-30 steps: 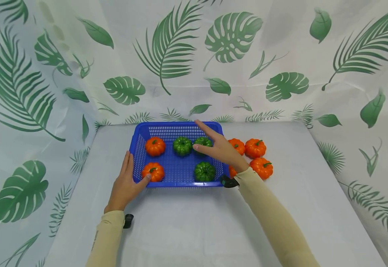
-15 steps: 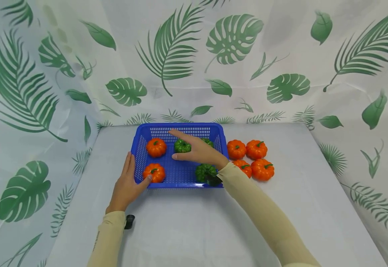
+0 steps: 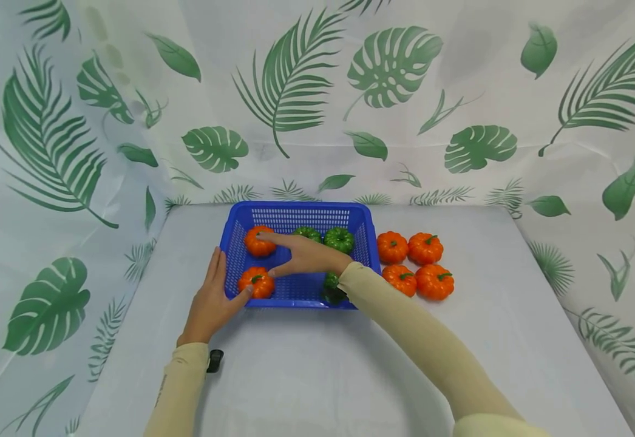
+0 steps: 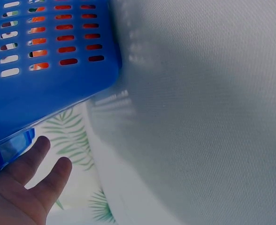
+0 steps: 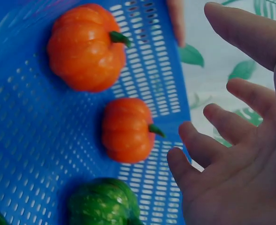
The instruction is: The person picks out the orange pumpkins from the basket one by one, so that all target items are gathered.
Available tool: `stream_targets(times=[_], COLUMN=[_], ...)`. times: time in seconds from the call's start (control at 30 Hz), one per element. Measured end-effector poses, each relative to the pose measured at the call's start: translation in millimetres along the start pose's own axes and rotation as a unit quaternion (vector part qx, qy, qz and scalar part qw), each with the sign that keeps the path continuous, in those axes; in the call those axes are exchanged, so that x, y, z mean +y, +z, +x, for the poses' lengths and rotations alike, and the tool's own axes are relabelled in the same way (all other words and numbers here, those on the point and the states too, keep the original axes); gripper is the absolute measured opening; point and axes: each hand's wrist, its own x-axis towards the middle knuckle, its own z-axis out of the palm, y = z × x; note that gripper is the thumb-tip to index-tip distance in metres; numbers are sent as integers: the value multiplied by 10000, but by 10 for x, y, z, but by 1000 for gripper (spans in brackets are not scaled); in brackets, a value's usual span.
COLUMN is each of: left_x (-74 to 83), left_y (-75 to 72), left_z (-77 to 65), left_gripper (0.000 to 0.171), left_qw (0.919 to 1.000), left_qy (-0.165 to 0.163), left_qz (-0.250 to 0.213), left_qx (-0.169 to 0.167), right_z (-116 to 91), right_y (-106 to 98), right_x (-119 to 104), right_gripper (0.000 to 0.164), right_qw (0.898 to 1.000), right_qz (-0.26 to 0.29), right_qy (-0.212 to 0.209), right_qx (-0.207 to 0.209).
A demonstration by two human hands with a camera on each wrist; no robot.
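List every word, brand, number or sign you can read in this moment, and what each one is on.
None can be read.
Left sleeve: a line of small dark marks that looks like lettering, too small to read.
Blue basket, orange pumpkins, green pumpkins: no lettering visible.
Backdrop: leaf prints, no words visible.

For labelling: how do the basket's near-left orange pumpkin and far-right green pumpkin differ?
The near-left pumpkin is bright orange; the far-right pumpkin is dark green. The orange one lies close to the left hand; the green one, well away from it. Both are ribbed and sit inside the blue basket.
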Motion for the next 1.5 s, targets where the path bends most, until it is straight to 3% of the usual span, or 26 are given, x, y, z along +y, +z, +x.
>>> stream_targets(times=[0.27,0.43,0.87,1.1,1.5], left_x=[-17,-23,-50,-29,-52], left_y=[9,6,21,25,23], left_z=[-3,-3,-3,14,21], left_gripper=[107,107,105,106,106], left_qw=[10000,10000,9998,9998,9998], left_qy=[44,77,148,142,128], left_qz=[-44,-26,-66,-88,-58], left_qx=[16,54,152,108,110], right_z=[181,281,476,536,613], right_y=[121,168,261,316,353], right_x=[47,99,133,129,178], right_gripper=[82,81,76,74,72], right_qw=[9979,9947,9812,9771,9781], right_qz=[-351,-568,-1081,-1427,-1489], right_qy=[7,274,488,424,277], right_qx=[-543,-808,-1525,-1521,-1425])
